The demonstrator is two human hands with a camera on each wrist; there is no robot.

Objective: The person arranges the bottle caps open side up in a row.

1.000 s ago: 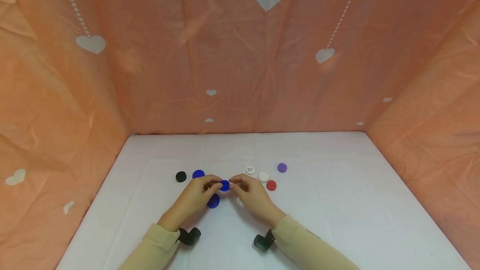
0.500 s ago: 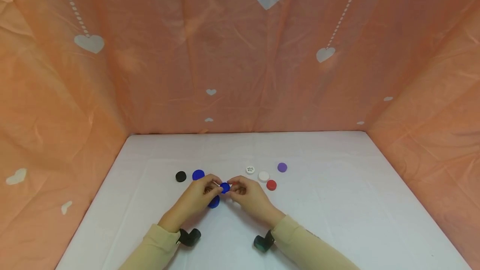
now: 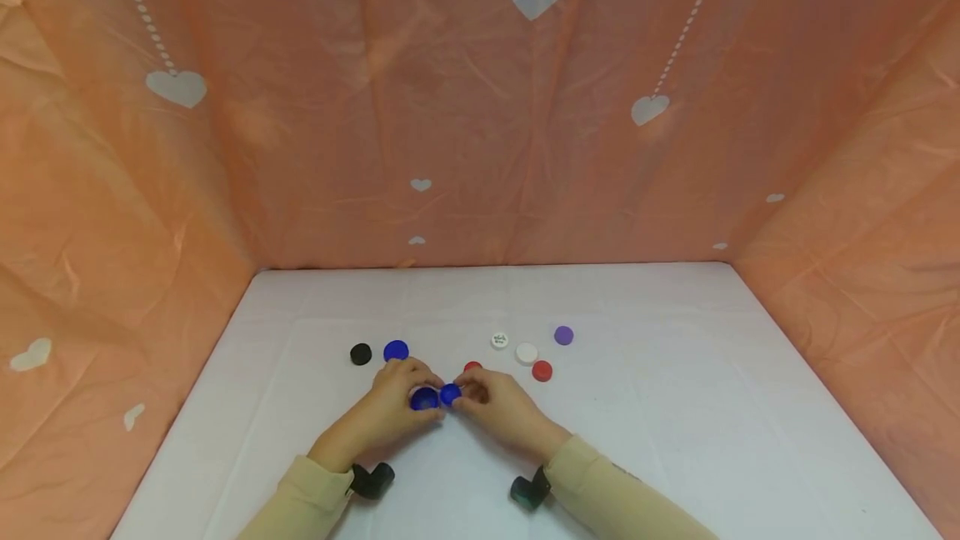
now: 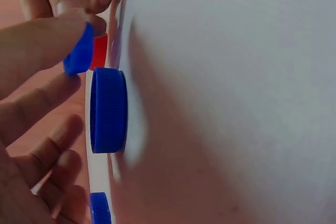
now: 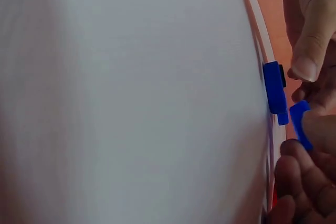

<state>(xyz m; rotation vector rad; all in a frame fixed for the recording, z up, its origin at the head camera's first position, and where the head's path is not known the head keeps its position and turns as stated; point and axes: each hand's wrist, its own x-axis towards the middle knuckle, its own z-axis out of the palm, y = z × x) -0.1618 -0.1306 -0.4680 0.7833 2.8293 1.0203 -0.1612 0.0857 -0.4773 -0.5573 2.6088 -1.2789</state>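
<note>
In the head view, a small blue bottle cap (image 3: 450, 394) is pinched between the thumb and index finger of my right hand (image 3: 510, 415). The right wrist view shows that thumb pressed on the small cap's face. My left hand (image 3: 386, 411) has its thumb and fingers spread apart, above and around a larger blue bottle cap (image 3: 424, 398) lying on the table. In the left wrist view, this larger ribbed cap (image 4: 109, 111) appears untouched by my left fingers. My left thumb overlaps the small cap there, but a gap shows between them in the right wrist view.
On the white table (image 3: 675, 440) lie another blue cap (image 3: 396, 351), a black cap (image 3: 361, 354), a red cap (image 3: 472, 366) behind my right hand, a printed white cap (image 3: 499, 341), a plain white cap (image 3: 527, 353), a second red cap (image 3: 542, 371) and a purple cap (image 3: 564, 335).
Both hands and the small blue cap have come nearer to me. My left fingers have spread away from the small cap. The larger blue cap and a red cap are now more exposed.
</note>
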